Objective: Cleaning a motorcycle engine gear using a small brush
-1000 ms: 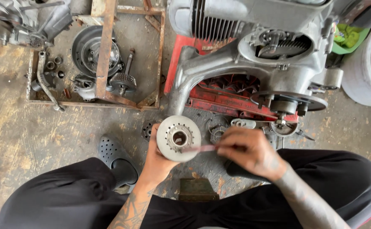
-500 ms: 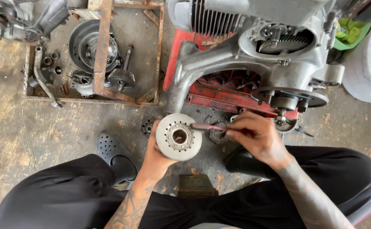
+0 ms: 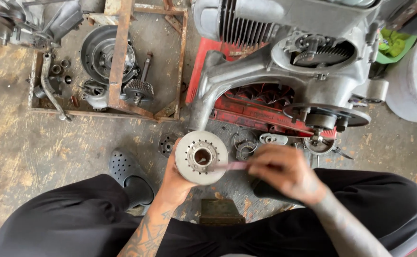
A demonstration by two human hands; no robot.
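Note:
My left hand [image 3: 176, 180] grips a round grey metal disc [image 3: 201, 157] from below, its flat face with a centre bore and a ring of small holes turned up to me. My right hand [image 3: 284, 172] holds a thin pinkish-red tool [image 3: 235, 165] whose tip lies at the disc's right side, near the bore. The right hand is blurred by motion. Both hands hover over the stained concrete floor, between my knees in black trousers.
A large grey engine case [image 3: 284, 62] rests on a red stand [image 3: 246, 112] just beyond the hands. Small metal parts [image 3: 246, 143] lie under it. A rusty frame [image 3: 108, 62] at upper left holds gears and a drum. A black clog [image 3: 132, 176] and a white tub [image 3: 415, 81] are nearby.
My right hand has drawn the thin tool back down and to the right across the disc face. The disc stays in my left hand; the camera view shifted slightly.

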